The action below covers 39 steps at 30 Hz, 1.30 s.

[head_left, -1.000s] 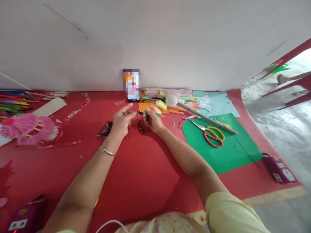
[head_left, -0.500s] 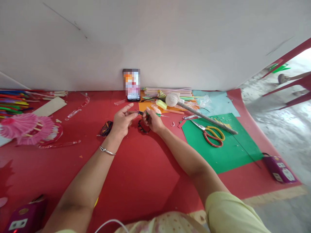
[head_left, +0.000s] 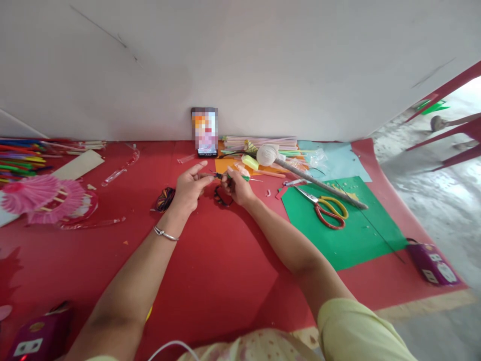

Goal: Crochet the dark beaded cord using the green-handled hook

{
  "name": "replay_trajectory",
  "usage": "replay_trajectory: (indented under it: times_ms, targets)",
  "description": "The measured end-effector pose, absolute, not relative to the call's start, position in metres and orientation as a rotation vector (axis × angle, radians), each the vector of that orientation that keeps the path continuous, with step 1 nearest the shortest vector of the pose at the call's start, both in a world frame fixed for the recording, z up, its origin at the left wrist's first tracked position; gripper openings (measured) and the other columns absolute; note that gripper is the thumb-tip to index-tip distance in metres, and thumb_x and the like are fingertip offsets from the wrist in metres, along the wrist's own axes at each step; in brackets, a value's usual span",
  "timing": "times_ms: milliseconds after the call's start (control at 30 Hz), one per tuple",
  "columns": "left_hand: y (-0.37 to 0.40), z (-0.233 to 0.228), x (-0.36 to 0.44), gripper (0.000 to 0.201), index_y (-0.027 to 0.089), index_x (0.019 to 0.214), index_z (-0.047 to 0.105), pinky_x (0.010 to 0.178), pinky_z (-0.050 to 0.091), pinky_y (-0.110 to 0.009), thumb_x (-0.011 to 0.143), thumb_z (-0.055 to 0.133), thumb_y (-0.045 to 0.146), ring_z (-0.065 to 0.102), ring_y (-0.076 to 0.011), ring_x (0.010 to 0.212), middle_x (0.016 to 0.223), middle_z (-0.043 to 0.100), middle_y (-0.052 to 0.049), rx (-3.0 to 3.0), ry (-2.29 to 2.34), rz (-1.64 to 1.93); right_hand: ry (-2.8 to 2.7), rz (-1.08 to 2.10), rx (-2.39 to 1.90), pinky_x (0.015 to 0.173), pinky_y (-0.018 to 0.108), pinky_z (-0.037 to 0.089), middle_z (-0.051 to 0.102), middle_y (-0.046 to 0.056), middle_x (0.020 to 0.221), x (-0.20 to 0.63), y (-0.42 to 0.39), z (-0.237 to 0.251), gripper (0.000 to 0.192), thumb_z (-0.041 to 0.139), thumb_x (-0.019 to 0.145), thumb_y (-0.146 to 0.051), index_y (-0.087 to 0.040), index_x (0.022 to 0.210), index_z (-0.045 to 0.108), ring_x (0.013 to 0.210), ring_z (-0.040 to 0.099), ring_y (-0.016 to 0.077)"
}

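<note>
Over the red table, my right hand (head_left: 239,188) is closed on a thin stick (head_left: 246,178) wrapped in green and dark thread. The stick's bare pale tip points right. A loop of dark thread (head_left: 222,199) hangs below these fingers. Close by on the left, my left hand (head_left: 190,189) has its fingertips pinched together at the stick's dark left end. What lies between them is too small to make out. Beside my left wrist lies a small skein of multicoloured thread (head_left: 164,199).
A phone (head_left: 205,133) leans on the wall behind my hands. Right of them are scissors (head_left: 325,208) on green paper (head_left: 361,245), a white-headed stick (head_left: 315,179) and bundled straws (head_left: 259,142). On the left stand a pink paper craft (head_left: 41,198) and coloured sticks (head_left: 20,159).
Hardly anything differs. Both hands keep their places with slight finger movement, and the whole view has shifted very slightly.
</note>
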State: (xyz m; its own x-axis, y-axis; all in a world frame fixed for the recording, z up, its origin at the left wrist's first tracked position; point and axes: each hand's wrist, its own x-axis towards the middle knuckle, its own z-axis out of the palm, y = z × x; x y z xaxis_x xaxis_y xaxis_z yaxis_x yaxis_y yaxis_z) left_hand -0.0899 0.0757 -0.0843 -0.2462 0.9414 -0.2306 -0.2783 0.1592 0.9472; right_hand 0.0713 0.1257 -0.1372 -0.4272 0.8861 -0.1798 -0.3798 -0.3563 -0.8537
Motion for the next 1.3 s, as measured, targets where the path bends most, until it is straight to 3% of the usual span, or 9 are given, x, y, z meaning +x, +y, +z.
replay_trajectory:
  times_ms: [133,467,633,1067,1300]
  targets:
    - [0.076,-0.085,-0.088,0.099,0.009,0.150,0.069,0.044,0.021,-0.023,0.056,0.095,0.024,0.041,-0.0052,0.048,0.077,0.077,-0.001,0.759,1.305,1.409,-0.977,1.878,-0.857,0.043,0.022,0.024,0.051,-0.006,0.058,0.072,0.125,-0.137,0.064,0.077,0.084,-0.082,-0.021,0.074,0.062,0.045,0.038,0.0070]
    - [0.078,-0.088,-0.086,0.092,0.012,0.147,0.074,0.057,0.041,-0.025,0.058,0.093,0.027,0.053,-0.0109,0.062,0.081,0.079,-0.004,0.835,1.369,1.462,-1.141,1.721,-0.879,0.043,0.024,0.026,0.057,-0.003,0.059,0.076,0.127,-0.142,0.060,0.081,0.084,-0.078,-0.019,0.075,0.070,0.046,0.042,0.0081]
    - [0.078,-0.091,-0.086,0.083,0.013,0.142,0.078,0.062,0.044,-0.025,0.061,0.091,0.025,0.056,-0.0120,0.066,0.080,0.077,-0.004,0.892,1.395,1.484,-1.184,1.697,-0.921,0.043,0.025,0.027,0.053,-0.003,0.056,0.077,0.124,-0.134,0.061,0.081,0.083,-0.079,-0.020,0.074,0.071,0.048,0.042,0.0099]
    - [0.077,-0.088,-0.087,0.091,0.011,0.145,0.075,0.061,0.045,-0.025,0.058,0.094,0.027,0.058,-0.0117,0.066,0.084,0.079,-0.005,0.836,1.345,1.477,-1.180,1.690,-0.895,0.043,0.024,0.026,0.053,-0.004,0.056,0.075,0.125,-0.136,0.062,0.080,0.084,-0.079,-0.019,0.075,0.070,0.046,0.042,0.0086]
    - [0.080,-0.101,-0.088,0.085,0.012,0.148,0.074,0.061,0.045,-0.026,0.066,0.092,0.030,0.055,-0.0110,0.062,0.083,0.080,-0.004,0.965,1.433,1.516,-1.183,1.651,-0.932,0.043,0.024,0.028,0.054,-0.003,0.059,0.073,0.123,-0.136,0.062,0.079,0.085,-0.080,-0.020,0.076,0.071,0.048,0.042,0.0087]
